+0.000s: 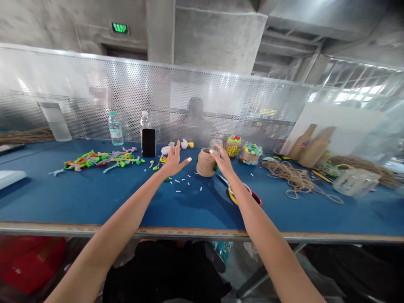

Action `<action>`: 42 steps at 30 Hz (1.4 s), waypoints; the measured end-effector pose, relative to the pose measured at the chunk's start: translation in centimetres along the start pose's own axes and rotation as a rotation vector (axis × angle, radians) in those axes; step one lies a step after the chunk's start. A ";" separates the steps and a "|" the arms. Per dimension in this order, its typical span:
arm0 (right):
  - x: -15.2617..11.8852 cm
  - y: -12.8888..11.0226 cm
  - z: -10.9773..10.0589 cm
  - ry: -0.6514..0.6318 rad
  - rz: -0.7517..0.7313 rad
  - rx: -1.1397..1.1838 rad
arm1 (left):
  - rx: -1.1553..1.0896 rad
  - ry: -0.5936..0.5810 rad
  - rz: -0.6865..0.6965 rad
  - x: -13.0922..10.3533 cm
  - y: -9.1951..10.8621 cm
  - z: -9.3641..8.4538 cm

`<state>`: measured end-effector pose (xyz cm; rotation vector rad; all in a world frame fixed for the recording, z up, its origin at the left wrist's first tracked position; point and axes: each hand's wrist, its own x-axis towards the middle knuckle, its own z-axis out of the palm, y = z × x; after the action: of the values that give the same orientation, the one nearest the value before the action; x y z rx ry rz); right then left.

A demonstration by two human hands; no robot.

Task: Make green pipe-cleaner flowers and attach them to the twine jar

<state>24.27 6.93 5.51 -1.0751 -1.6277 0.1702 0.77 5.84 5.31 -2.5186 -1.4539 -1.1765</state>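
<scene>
A twine-wrapped jar (205, 164) stands upright in front of me, with green decoration partly showing on its right side. My right hand (224, 163) is at the jar's upper right, fingers stretched and thumb over the rim; whether it touches I cannot tell. My left hand (173, 162) hovers left of the jar, apart from it, fingers spread and nothing held. Scissors (244, 193) with red and yellow handles lie under my right forearm, partly hidden. Small white scraps (178, 191) are scattered between my arms. A clear glass jar (216, 144) sits behind my right fingers.
Colourful fuzzy-stem pieces (101, 160) lie at left, near a phone (148, 143) and a water bottle (115, 129). Two decorated jars (232, 147) stand at right, before loose twine (290, 174), wrapped bottles (315, 147) and another glass jar (356, 182). A perforated metal screen (132, 90) bounds the back.
</scene>
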 end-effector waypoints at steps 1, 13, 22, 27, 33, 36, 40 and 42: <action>0.0 -0.2 -0.1 -0.013 -0.030 -0.030 | 0.017 0.006 -0.010 0.1 -0.1 -0.4; -0.4 0.0 0.1 -0.095 -0.189 -0.231 | 0.157 -0.707 -0.167 0.2 -3.3 -7.1; -0.8 0.0 0.4 -0.053 -0.219 -0.270 | 0.175 -0.994 -0.212 0.0 -3.4 -6.2; -1.3 -1.2 0.4 0.098 -0.227 -0.277 | 0.168 -0.998 -0.194 0.0 -3.4 -6.1; -1.4 -2.0 -0.1 0.273 -0.215 -0.245 | 0.153 -0.919 -0.188 0.0 -3.6 -7.6; -1.3 -1.7 -0.2 0.312 -0.198 -0.233 | 0.151 -0.881 -0.189 0.0 -3.7 -8.2; -1.2 -1.4 -0.2 0.337 -0.177 -0.221 | 0.201 -0.818 -0.222 0.0 -3.9 -7.7; -1.2 -1.4 -0.2 0.343 -0.167 -0.217 | 0.212 -0.819 -0.231 0.0 -4.0 -7.0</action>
<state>23.69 5.23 5.61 -1.0579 -1.4355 -0.2940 -6.41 5.62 8.96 -2.8493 -1.8984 0.0896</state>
